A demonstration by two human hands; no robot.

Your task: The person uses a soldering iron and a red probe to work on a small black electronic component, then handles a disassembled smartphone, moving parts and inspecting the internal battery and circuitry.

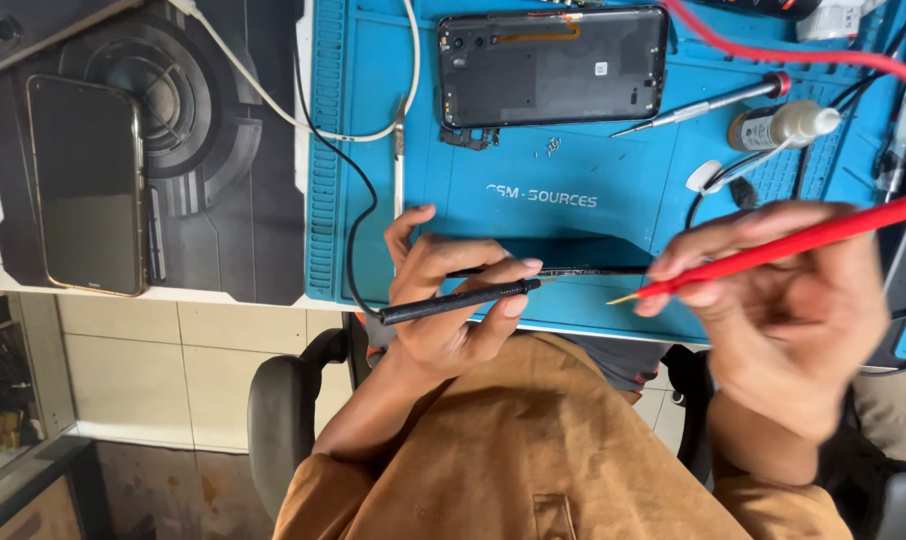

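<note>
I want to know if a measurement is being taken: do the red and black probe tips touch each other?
Apart. The head view shows blue mat between the black probe tip and the red probe tip.

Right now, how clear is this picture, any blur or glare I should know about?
Head view: the right hand and its red probe are smeared by motion blur; the left hand with the black probe is fairly sharp; the opened phone and blue mat are crisp under even light; the intact phone shows a soft sheen, with no harsh glare.
</note>
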